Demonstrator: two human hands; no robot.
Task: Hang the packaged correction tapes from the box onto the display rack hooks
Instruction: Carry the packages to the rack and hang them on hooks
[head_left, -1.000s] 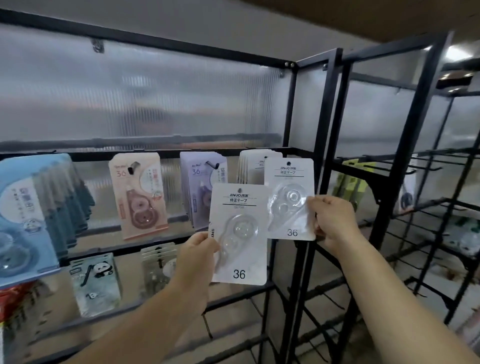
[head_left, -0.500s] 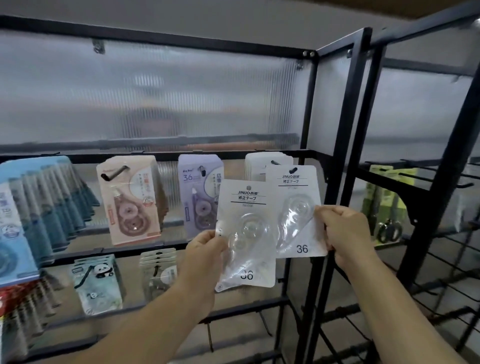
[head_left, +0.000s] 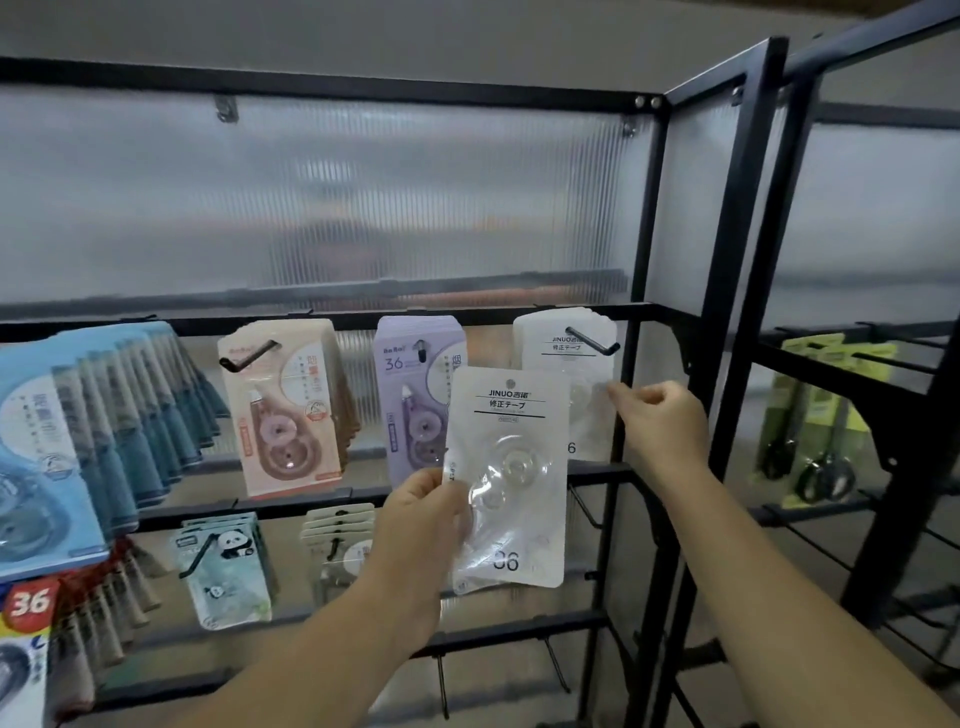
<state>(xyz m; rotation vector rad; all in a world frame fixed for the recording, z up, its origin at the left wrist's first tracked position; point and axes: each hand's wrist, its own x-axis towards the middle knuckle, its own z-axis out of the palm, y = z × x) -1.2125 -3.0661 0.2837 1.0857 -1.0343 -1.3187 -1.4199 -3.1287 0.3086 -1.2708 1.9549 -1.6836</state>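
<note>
Frosted ribbed panel (head_left: 363, 208) backed the black rack (head_left: 727, 260). Change since half a second earlier: the pack the right hand (head_left: 665, 421) had held in the air beside the other one now sat on the top-right hook (head_left: 595, 343), with the wire through its hole, at the front of the white stack (head_left: 530, 325) already there. So the hung pack (head_left: 561, 361) looked done and one remained in hand. Right hand was at the hung pack's right edge, fingers curled, tips touching the card; could not tell whether it still pinched or was letting go. Left hand (head_left: 423, 519) gripped the held pack (head_left: 506, 467) by its left edge. Hands were apart. Held pack was in the air, in front of the purple packs (head_left: 410, 405), overlapping the hung pack's lower left and below-left of the hook, not on it. Its long axis ran vertical, close to upright, with the hole end up, the "36" end down and the printed face toward the camera. Likely already oriented for hanging; it probably needed lifting up and right so the hole met the hook tip.
</note>
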